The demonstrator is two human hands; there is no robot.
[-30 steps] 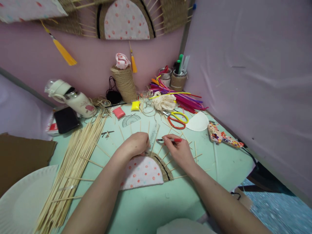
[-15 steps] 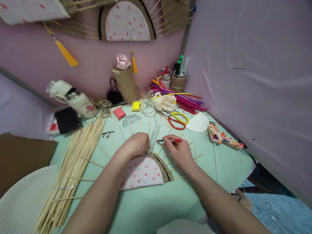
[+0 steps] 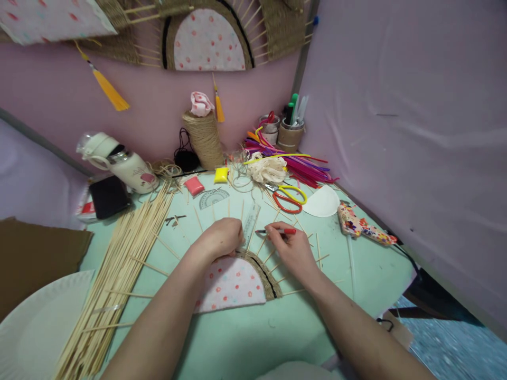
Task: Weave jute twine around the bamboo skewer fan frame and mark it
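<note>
A half-round piece of white cloth with red flowers (image 3: 233, 285) lies flat, edged by a twine band (image 3: 259, 266) with a black line. Thin sticks fan outward from the band. My left hand (image 3: 226, 236) is closed at the top of the band, against the lower end of a clear ruler (image 3: 251, 224); its fingertips are partly hidden. My right hand (image 3: 291, 245) pinches a red pen (image 3: 285, 231), its dark tip pointing left beside the ruler and a stick.
Left are a stick bundle (image 3: 127, 269), paper plate (image 3: 43, 327) and bottle (image 3: 127, 166). Behind stand a twine spool (image 3: 204, 140) and pen cups (image 3: 290, 135). Scissors (image 3: 288, 203), a white paper piece (image 3: 322, 200) and a flowered glue gun (image 3: 362, 224) lie right.
The whole view has shifted slightly, so things appear a little lower. Both hands keep nearly the same pose, the pen still in my right hand.
</note>
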